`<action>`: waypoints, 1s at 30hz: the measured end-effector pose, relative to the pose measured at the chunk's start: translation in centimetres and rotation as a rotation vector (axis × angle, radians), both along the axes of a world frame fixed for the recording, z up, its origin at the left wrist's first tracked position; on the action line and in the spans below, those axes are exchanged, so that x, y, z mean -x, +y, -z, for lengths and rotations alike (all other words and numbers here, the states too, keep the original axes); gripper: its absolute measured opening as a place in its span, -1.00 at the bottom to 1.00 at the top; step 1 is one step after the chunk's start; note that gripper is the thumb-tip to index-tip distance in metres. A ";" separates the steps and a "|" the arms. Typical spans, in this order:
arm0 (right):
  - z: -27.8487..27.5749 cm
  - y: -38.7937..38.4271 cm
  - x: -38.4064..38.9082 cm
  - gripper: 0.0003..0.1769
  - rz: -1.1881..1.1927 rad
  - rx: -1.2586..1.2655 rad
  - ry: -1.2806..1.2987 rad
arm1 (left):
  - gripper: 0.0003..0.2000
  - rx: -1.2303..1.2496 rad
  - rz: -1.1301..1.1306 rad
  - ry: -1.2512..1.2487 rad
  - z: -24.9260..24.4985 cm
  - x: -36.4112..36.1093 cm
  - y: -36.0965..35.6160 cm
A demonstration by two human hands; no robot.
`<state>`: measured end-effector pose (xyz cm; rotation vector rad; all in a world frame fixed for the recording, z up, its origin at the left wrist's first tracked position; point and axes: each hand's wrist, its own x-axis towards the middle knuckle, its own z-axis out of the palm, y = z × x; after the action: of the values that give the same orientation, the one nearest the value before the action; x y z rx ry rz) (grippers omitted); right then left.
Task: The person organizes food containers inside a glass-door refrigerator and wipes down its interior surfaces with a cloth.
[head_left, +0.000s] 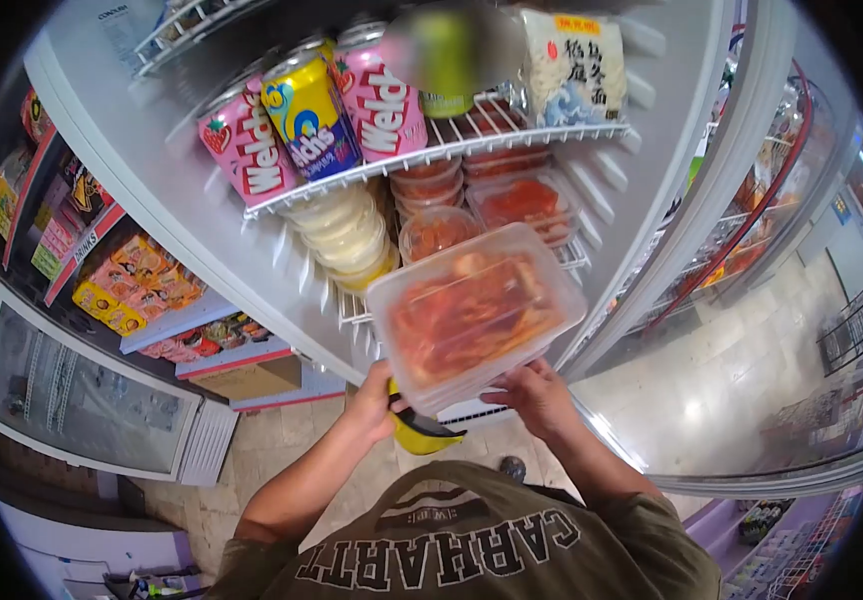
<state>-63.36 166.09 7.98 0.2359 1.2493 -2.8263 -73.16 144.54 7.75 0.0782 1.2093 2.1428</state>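
A clear rectangular plastic container (pixel 477 315) of red, sauced food, perhaps kimchi, is held up tilted in front of the open fridge. My left hand (pixel 376 405) is closed at its lower left corner, beside a yellow and black object (pixel 422 433) whose kind I cannot make out. At the lower right edge, the curled fingers of my right hand (pixel 540 402) grip the container from below. Behind it, the lower shelf holds round tubs of red food (pixel 439 232), a flat box of red food (pixel 527 205) and stacked tubs with pale contents (pixel 344 235).
Pink Welch's cans (pixel 250 145), a yellow and blue Welch's can (pixel 312 115) and a noodle bag (pixel 574 72) stand on the wire shelf (pixel 432 155) above. The glass fridge door (pixel 732 330) is open at right. Snack shelves (pixel 142 280) line the left.
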 end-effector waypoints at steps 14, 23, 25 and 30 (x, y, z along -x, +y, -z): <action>-2.5 10.5 8.9 -0.69 0.383 0.009 0.109 | -0.53 0.343 0.141 0.282 -8.7 3.8 12.4; -1.5 12.5 13.5 -0.56 0.473 -0.383 -0.040 | -0.60 0.343 0.240 0.328 -6.1 -0.7 3.5; -1.7 12.6 13.6 -0.52 0.461 -0.440 -0.105 | -0.60 0.338 0.197 0.282 -5.8 -1.3 0.8; -2.5 11.0 14.9 -0.41 0.499 -0.458 -0.131 | -0.61 0.370 0.028 0.216 -4.6 -3.0 -4.8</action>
<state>-78.26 177.09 10.48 0.8407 2.0313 -2.7654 -70.18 139.69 12.38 0.1665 1.7006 1.8886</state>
